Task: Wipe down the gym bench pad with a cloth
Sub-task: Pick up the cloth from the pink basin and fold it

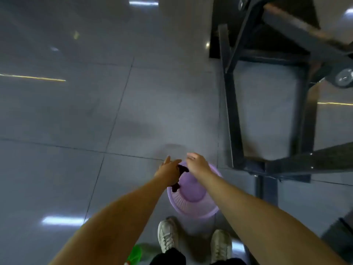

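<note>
A dark cloth [183,170] hangs between my two hands above a purple plastic basin [193,199] on the floor. My left hand [169,172] grips the cloth, and a dark end dangles below it at the basin's left rim. My right hand [197,164] is closed on the cloth's other end, fingers curled downward. Both arms reach forward and down. The bench pad itself is not clearly visible; only a black metal gym frame [234,115] stands to the right.
Glossy grey floor tiles [76,111] spread to the left and ahead. My white sneakers [168,238] stand just behind the basin. A green object [135,254] lies at the bottom edge near my left foot. A wheel [343,78] is on the frame at far right.
</note>
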`<state>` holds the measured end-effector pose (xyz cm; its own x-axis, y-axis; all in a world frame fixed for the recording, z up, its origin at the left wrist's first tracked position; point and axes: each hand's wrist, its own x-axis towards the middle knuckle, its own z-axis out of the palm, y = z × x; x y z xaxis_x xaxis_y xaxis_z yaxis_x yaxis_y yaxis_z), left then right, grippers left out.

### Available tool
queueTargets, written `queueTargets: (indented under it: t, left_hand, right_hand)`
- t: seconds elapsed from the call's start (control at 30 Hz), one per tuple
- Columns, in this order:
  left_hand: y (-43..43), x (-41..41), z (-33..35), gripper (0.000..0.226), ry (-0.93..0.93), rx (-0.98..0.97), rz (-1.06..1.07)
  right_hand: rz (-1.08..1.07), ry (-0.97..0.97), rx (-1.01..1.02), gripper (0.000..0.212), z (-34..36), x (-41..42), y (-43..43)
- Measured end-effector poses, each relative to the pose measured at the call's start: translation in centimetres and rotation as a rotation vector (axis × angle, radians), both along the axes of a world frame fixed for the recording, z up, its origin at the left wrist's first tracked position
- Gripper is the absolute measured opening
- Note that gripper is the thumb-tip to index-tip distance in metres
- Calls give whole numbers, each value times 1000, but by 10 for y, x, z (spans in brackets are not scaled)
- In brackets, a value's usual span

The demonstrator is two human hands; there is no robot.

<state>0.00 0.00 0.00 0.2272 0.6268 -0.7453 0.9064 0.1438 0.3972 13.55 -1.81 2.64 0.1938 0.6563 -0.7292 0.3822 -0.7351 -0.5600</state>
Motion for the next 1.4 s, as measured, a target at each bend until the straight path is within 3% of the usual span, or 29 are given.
queueTargets:
  t: [0.2, 0.33, 0.43, 0.63, 0.77, 0.93, 1.23, 1.4]
  left_hand:
    - [-7, -20, -114, 55, 9, -58, 10]
    - [-8, -31, -157, 44, 78, 96, 57]
    - [-11, -34, -166, 24, 60, 253, 157]
    - [-21, -38, -135, 13, 10, 248, 289]
    - [-40, -35, -79, 15, -150, 242, 347]
    - [-57, -28, 42, 10, -244, 269, 430]
    - [-90, 25, 294, 12, -428, 310, 242]
    - [-123, 75, 386, 20, -566, 376, 141]
  right_hand:
    - [-42, 35, -106, 43, -101, -31, 2]
    - [-49, 86, -136, 47, -142, -43, -2]
    - [-83, 140, -107, 40, -150, -53, -9]
    - [-128, 179, -53, 39, -132, -67, -20]
    - [-92, 115, -19, 54, -93, -60, -28]
    - [-50, 70, 3, 46, 39, -45, -49]
    - [-147, 57, 101, 50, 277, 32, -108]
    - [-142, 70, 255, 59, 356, 84, -148]
